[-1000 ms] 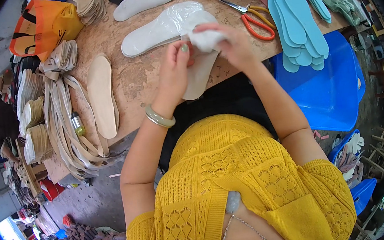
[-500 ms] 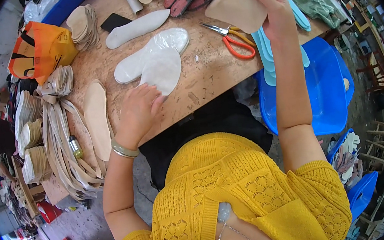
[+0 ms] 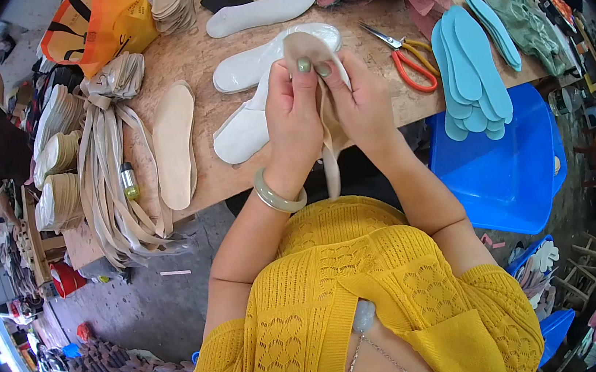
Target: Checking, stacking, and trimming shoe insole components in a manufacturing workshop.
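Looking down from my head camera: an orange fabric bag with black handles sits at the far left of the wooden bench; I cannot tell what is in it. A blue plastic bin stands just beside the bench on my right, and its visible inside shows only blue wall.

My left hand and right hand are raised together above the near edge of the bench, both pinching a thin beige insole-shaped piece of flexible material. It is folded between my fingertips, its rounded end standing up and a narrow tail hanging down between my wrists. My left hand is closed on it with thumb and forefinger on top; my right hand clamps it from the other side. A pale green bangle rings my left wrist.

Under my hands lie white insoles on the bench. Orange-handled scissors lie near to the right, and a fan of light blue insoles overhangs the bench edge above the bin. A tan insole lies to my left.
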Action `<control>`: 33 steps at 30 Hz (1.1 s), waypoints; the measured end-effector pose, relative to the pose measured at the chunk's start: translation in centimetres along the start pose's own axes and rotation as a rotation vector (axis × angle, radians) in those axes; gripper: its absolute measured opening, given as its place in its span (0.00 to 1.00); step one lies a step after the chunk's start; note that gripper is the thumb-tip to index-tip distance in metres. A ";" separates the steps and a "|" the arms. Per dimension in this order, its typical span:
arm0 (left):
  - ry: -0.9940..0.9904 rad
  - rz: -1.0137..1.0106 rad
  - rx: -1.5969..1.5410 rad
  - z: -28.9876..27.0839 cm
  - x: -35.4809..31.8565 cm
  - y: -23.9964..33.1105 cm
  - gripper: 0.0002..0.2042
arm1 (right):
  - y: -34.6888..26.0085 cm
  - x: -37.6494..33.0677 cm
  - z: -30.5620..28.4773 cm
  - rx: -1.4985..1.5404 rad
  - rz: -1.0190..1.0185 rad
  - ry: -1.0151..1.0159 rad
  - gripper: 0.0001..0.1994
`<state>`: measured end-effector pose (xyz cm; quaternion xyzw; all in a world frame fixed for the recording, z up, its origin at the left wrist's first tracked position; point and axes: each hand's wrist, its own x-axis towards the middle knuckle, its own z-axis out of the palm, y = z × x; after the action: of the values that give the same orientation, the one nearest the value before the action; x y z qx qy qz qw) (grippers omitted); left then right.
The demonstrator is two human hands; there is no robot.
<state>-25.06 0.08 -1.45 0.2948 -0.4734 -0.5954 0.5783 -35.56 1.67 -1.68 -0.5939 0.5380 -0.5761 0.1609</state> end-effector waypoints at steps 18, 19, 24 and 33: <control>-0.374 -0.377 0.566 -4.7 -4.1 2.6 0.22 | 2.3 -0.6 -2.8 -0.083 -0.222 -0.275 0.06; -0.366 -0.365 0.552 -4.7 -4.1 2.8 0.22 | 2.4 -0.6 -2.7 -0.082 -0.228 -0.283 0.07; -0.329 -0.224 0.595 -4.8 -2.6 1.8 0.18 | 0.6 0.1 -2.5 0.011 0.071 -0.401 0.09; -0.265 -0.422 0.068 -3.1 -4.1 -0.7 0.17 | 2.2 0.1 -2.4 0.096 0.100 -0.213 0.13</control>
<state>-21.95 3.30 -4.08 0.3257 -0.4928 -0.7202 0.3639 -38.64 1.83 -2.77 -0.6158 0.5187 -0.5262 0.2737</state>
